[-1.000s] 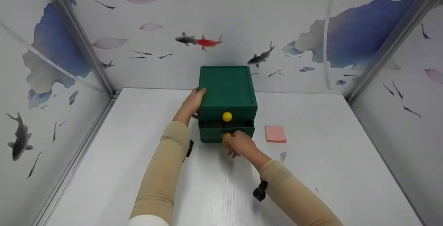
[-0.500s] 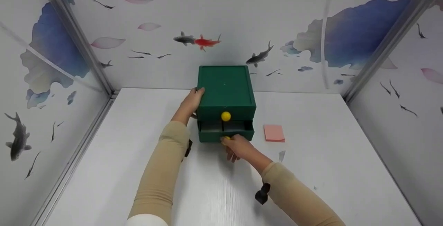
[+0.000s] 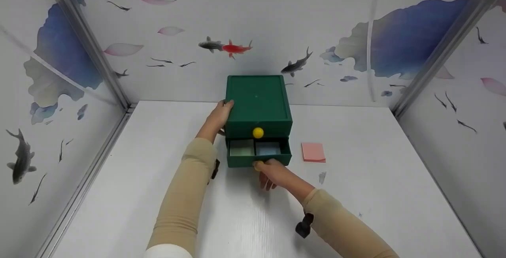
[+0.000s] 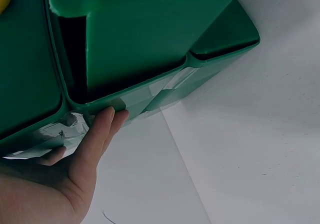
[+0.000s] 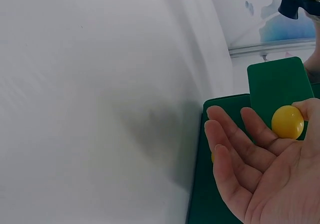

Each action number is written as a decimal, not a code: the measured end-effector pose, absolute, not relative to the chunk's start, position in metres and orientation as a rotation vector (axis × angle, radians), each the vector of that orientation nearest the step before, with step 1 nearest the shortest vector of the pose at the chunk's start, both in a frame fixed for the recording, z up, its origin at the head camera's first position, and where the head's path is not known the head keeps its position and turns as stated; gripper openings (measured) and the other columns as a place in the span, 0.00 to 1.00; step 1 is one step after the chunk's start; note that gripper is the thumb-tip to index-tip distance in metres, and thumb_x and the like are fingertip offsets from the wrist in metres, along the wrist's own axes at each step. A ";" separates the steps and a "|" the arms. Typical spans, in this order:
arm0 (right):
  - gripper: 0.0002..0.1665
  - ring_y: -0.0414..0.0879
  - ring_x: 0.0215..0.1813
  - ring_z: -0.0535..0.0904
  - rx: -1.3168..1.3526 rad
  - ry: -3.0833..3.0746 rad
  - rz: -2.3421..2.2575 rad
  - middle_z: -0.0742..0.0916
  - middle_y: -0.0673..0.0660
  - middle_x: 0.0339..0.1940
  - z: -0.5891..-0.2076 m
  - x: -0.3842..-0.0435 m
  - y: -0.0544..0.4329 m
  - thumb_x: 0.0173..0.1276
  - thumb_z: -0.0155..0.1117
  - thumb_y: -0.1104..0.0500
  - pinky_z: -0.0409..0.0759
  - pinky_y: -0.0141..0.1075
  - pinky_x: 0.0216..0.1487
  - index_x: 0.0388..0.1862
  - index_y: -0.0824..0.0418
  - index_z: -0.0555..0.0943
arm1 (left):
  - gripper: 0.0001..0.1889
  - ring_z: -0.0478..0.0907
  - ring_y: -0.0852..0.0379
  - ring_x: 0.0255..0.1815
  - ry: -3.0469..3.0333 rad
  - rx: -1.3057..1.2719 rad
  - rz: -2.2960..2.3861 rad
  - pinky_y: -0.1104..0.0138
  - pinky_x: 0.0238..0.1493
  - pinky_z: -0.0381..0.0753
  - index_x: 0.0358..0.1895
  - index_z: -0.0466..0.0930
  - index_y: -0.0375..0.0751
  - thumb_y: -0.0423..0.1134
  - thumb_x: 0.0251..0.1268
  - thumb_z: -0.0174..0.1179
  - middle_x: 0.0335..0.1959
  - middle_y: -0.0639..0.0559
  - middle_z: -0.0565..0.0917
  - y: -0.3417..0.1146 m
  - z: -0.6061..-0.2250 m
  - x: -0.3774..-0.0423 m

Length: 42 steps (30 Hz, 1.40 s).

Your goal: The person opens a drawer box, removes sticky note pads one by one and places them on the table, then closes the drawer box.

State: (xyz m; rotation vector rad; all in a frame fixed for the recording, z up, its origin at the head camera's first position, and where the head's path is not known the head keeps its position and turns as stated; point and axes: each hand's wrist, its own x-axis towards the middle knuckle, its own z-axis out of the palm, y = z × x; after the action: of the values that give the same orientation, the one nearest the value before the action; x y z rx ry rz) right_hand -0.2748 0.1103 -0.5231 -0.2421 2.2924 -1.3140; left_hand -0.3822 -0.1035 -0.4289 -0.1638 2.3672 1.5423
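Observation:
A green drawer box point(image 3: 257, 98) stands by the back wall, its lower drawer point(image 3: 236, 162) pulled out. A divider splits this drawer, with a pale green square point(image 3: 242, 148) in the left compartment and a pale blue one point(image 3: 268, 148) in the right. My right hand point(image 3: 276, 172) pinches the drawer's yellow knob point(image 5: 287, 122) between thumb and index finger; the other fingers hang loosely below. My left hand point(image 3: 219, 116) rests against the box's left side, its fingers point(image 4: 95, 139) fairly straight along the taped wall in the left wrist view. The upper drawer's yellow knob point(image 3: 258, 132) is untouched.
A pink sticky-note pad point(image 3: 314, 152) lies on the white table point(image 3: 355, 179), right of the box. A small grey mark point(image 3: 322, 177) shows in front of the pad. Printed walls point(image 3: 178, 80) enclose the table at the back and both sides.
The lower drawer has slid further out toward me with my right hand on its knob, and its pale contents have come into view. My left hand stays on the box.

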 end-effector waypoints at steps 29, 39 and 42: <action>0.38 0.56 0.24 0.83 -0.328 2.267 -1.229 0.86 0.62 0.23 -0.519 -0.247 0.117 0.74 0.48 0.39 0.80 0.46 0.28 0.27 0.73 0.81 | 0.38 0.73 0.36 0.57 2.371 -0.159 1.535 0.46 0.51 0.77 0.80 0.41 0.50 0.64 0.73 0.33 0.70 0.35 0.63 -0.104 -0.430 -0.384; 0.36 0.60 0.26 0.84 -0.351 2.238 -1.213 0.86 0.62 0.24 -0.518 -0.239 0.117 0.74 0.48 0.39 0.81 0.51 0.29 0.29 0.71 0.82 | 0.39 0.75 0.37 0.55 2.381 -0.147 1.519 0.47 0.50 0.78 0.80 0.41 0.49 0.65 0.73 0.32 0.67 0.34 0.66 -0.104 -0.430 -0.384; 0.35 0.58 0.25 0.83 -0.353 2.240 -1.208 0.86 0.62 0.24 -0.517 -0.236 0.118 0.74 0.48 0.39 0.81 0.50 0.29 0.29 0.69 0.82 | 0.39 0.74 0.36 0.55 2.372 -0.150 1.523 0.46 0.50 0.77 0.80 0.41 0.49 0.65 0.73 0.32 0.68 0.34 0.65 -0.104 -0.429 -0.384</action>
State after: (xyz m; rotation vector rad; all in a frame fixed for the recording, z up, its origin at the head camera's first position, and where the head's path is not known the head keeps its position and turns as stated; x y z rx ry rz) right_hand -0.2361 0.1180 -0.5173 -0.3532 2.2398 -1.2081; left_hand -0.3842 -0.1041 -0.4290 -0.1499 2.3717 1.5227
